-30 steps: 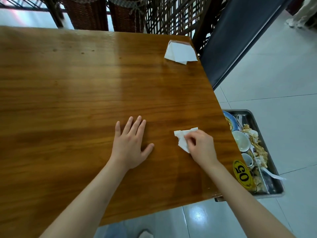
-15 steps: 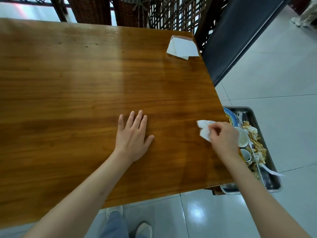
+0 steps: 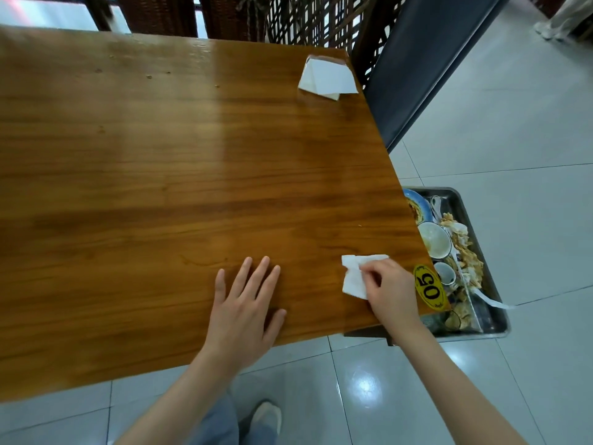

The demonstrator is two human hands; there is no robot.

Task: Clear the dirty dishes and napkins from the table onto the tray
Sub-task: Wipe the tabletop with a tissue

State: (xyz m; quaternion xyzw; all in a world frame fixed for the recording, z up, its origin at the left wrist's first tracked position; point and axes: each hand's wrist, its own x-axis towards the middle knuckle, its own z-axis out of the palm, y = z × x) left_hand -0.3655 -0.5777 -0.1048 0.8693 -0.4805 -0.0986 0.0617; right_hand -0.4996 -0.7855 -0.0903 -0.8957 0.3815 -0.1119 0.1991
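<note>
A: Where's the napkin [image 3: 354, 277] now?

B: Lower right of the frame, crumpled on the bench [image 3: 160, 175] near its right edge. The right hand [image 3: 390, 292] pinches it with curled fingers.

A: And the other hand?

B: The left hand [image 3: 245, 308] lies flat on the wood, fingers spread, holding nothing.

A: Which step is this, then?

B: I'd say the last napkins. The next move calls for lifting this one over the edge and dropping it in the tray [image 3: 481, 261], which sits lower, just beyond the bench at right.

A: How many things are left?

B: One crumpled napkin in hand and one folded white napkin stack [image 3: 327, 77] at upper right. No dishes remain on the bench. In the tray I count one blue plate [image 3: 417, 202], one white bowl [image 3: 434, 238] and one small cup [image 3: 446, 273], among used napkins.
</note>
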